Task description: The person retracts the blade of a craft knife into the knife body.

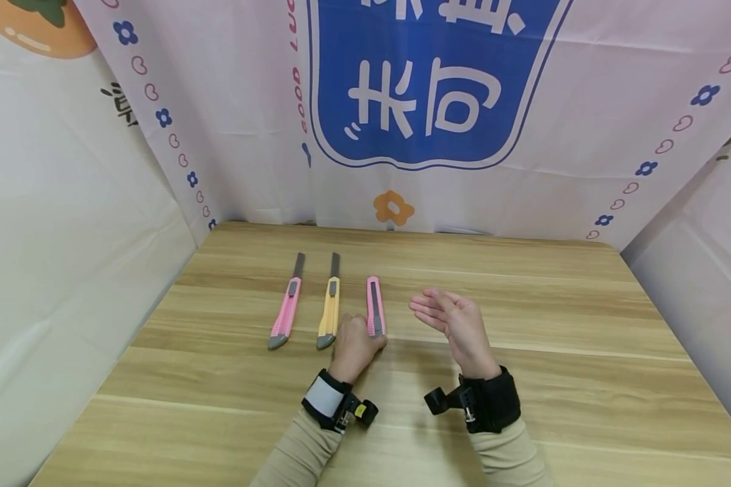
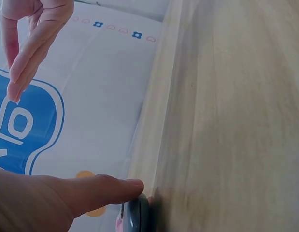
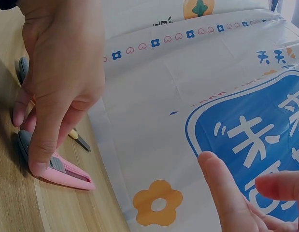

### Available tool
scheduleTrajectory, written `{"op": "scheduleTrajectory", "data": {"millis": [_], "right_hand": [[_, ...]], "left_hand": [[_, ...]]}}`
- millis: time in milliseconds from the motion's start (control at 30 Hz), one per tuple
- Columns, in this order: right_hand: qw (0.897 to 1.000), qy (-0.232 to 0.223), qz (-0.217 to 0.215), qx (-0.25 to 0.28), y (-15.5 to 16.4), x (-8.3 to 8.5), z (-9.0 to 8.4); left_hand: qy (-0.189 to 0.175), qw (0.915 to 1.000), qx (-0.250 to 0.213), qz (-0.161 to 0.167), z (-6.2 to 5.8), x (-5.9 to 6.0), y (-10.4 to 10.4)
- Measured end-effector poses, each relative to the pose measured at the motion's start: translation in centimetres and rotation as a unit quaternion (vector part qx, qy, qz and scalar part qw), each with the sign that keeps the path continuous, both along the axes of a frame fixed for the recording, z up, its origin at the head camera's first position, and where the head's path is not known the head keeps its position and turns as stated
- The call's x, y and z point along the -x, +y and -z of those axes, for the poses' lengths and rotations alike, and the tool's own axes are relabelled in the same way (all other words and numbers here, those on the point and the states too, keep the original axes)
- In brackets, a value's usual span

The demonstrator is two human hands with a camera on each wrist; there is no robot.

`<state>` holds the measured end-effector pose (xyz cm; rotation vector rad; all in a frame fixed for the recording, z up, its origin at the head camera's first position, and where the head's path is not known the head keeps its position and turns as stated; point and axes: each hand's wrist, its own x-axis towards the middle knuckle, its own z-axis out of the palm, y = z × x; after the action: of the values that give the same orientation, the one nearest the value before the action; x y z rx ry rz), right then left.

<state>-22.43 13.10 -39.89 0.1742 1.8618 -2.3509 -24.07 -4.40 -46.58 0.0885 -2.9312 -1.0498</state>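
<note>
My left hand [image 1: 355, 348] rests on the near end of the pink cutter [image 1: 374, 306], thumb and fingers pinching it against the table [image 1: 524, 419] — a yellow cutter [image 1: 329, 308] lies just left of it. My right hand [image 1: 453, 325] hovers close by, fingers relaxed and holding nothing.

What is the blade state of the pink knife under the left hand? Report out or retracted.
Retracted. The pink knife under the left hand shows no blade past its tip, unlike the other two knives, whose dark blades stick out.
</note>
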Motion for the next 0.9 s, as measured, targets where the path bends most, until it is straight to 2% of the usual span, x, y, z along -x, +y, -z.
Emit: {"op": "scheduleTrajectory", "data": {"millis": [200, 367, 467, 633, 900], "right_hand": [[1.000, 0.004, -0.002, 0.008, 0.1, -0.1, 0.0], [1.000, 0.006, -0.003, 0.012, 0.2, 0.0, 0.1], [1.000, 0.007, -0.004, 0.011, 0.2, 0.0, 0.1], [1.000, 0.006, -0.001, 0.013, 0.2, 0.0, 0.1], [1.000, 0.005, 0.001, 0.009, 0.1, -0.1, 0.1]], "left_hand": [[0.013, 0.9999, -0.003, -0.001, -0.9, 0.1, -0.3], [0.030, 0.9983, 0.002, -0.051, -1.6, 0.7, -1.9], [0.025, 0.9964, 0.030, -0.075, -1.5, 1.2, -3.4], [-0.021, 0.9943, 0.072, -0.076, -1.3, 1.6, -5.2], [-0.087, 0.9904, 0.081, -0.071, -0.9, 1.8, -5.8]]}}
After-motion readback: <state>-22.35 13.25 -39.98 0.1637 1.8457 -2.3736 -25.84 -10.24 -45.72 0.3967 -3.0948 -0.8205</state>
